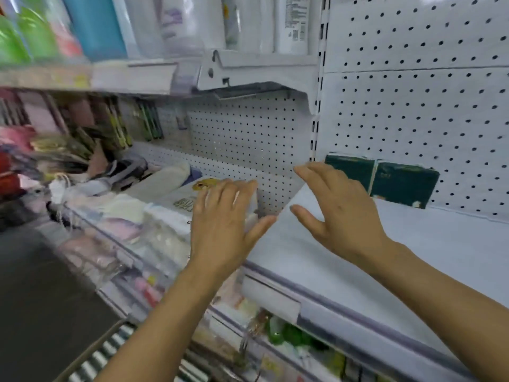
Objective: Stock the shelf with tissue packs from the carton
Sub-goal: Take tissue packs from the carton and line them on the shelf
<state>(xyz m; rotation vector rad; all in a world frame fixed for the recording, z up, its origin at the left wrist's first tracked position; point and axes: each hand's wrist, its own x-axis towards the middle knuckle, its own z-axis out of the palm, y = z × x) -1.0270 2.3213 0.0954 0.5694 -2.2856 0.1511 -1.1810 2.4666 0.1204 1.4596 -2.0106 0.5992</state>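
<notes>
Two dark green tissue packs (391, 180) stand side by side at the back of the white shelf (413, 257), against the pegboard. My right hand (338, 213) hovers over the shelf just left of them, fingers spread, holding nothing. My left hand (223, 224) is beside it with straight fingers resting against the white packs (176, 208) on the neighbouring shelf section. The carton is not in view.
A white pegboard wall (418, 100) backs the shelf. An upper shelf (154, 75) carries bottles and packs. Mixed packaged goods (91, 172) fill the left section. Lower shelves (281, 334) hold more goods. A metal trolley edge (107, 354) shows at the bottom left.
</notes>
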